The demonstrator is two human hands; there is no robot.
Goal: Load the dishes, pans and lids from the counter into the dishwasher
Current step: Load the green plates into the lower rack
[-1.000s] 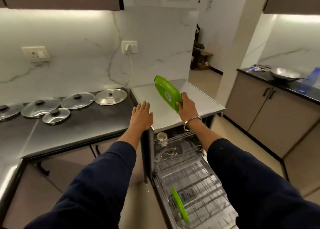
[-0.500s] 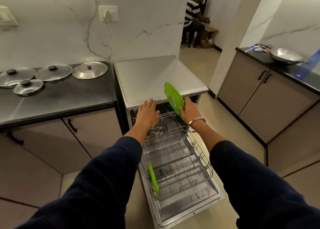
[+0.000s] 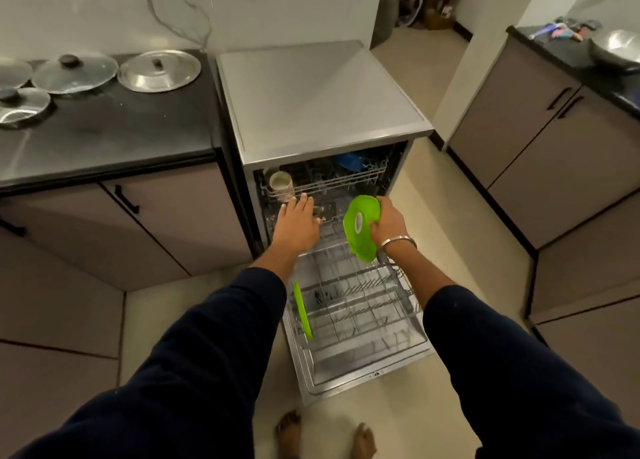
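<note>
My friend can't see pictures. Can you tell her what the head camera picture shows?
A person's right hand holds a green plate above the pulled-out lower rack of an open dishwasher, where another green plate already stands on edge. The left hand reaches flat toward the upper rack. Pan lids wait on the counter.

The green plate point(image 3: 360, 228) is covering the right hand's point(image 3: 389, 224) fingers, so only the thumb side and knuckles are showing. The left hand point(image 3: 296, 224) is blocking part of the upper rack point(image 3: 332, 183) front and whatever is lying just behind it. Deep inside the dishwasher point(image 3: 322, 112), a blue item point(image 3: 351, 160) is sitting in shadow, too dark to identify. The left frame edge is cutting off two lids point(image 3: 14, 72) on the counter point(image 3: 104, 129). At the right edge, a pan point(image 3: 620, 48) is running out of frame, with blurred small objects point(image 3: 562, 30) beside it. Both feet point(image 3: 325, 436) are being cropped at the bottom.
</note>
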